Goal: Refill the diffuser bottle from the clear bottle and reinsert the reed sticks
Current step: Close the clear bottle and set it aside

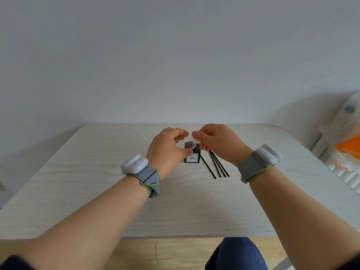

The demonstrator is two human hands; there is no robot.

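The diffuser [192, 158], a small dark square bottle with a white label facing the person, stands upright on the table [93, 172], toward the far edge and about mid-width. A grey neck rises from its top, partly covered by fingers.

Just above that neck a pale, see-through piece shows, the clear bottle [191, 138]. Most of it is hidden, so its tilt cannot be told. The right hand [216, 142] pinches it from the right with bent fingertips, the remaining fingers curled down just beside the diffuser's right side.

The left hand [167, 148] comes in from the left, narrowly curved. Its thumb tip touches the diffuser's near left top corner, and its fingers arch over above the neck toward the right hand's fingertips. Whether they actually grip anything cannot be told.

Four black reeds [217, 168] lie flat on the table just right of the diffuser, fanned slightly and slanting toward the person; their far ends run under the right hand. None is in the diffuser.

Each wrist carries a grey band with a white unit, left [145, 173] and right [255, 164]. A knee [235, 254] in dark blue shows below the table's near edge. A white and orange bag [344, 147] lies at the far right, beyond the table.
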